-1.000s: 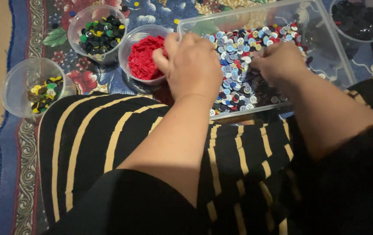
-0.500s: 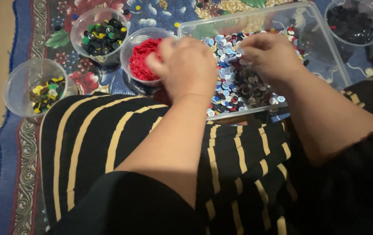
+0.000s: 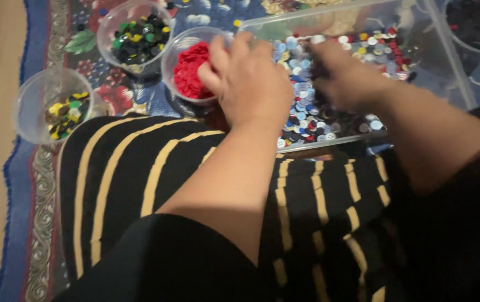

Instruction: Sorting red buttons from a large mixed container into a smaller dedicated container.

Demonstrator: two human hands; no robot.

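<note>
Red buttons [image 3: 188, 71] fill the small clear bowl [image 3: 168, 67] that our left hand [image 3: 248, 81] hovers beside, its fingers [image 3: 213, 70] curled inward over the bowl's right rim; whether they pinch a button we cannot tell. Our right hand [image 3: 343, 78] is blurred, reaching down into the clear plastic tray [image 3: 447, 72], its fingers buried among the mixed buttons [image 3: 307, 106], so we cannot tell its grip either. The mixed buttons, blue, white, red and dark, lie heaped in the tray's near half, just beyond our knees. Our striped black and yellow skirt [image 3: 139, 179] covers the lower part of the view. On the patterned rug [image 3: 128, 100], a clear bowl of green, yellow and dark buttons [image 3: 139, 39] sits behind the red one, near the rug's far edge. Another clear bowl with yellow and green buttons [image 3: 66, 112] stands by the rug's left edge. A container of dark buttons [image 3: 478, 25] sits at the far right corner.
</note>
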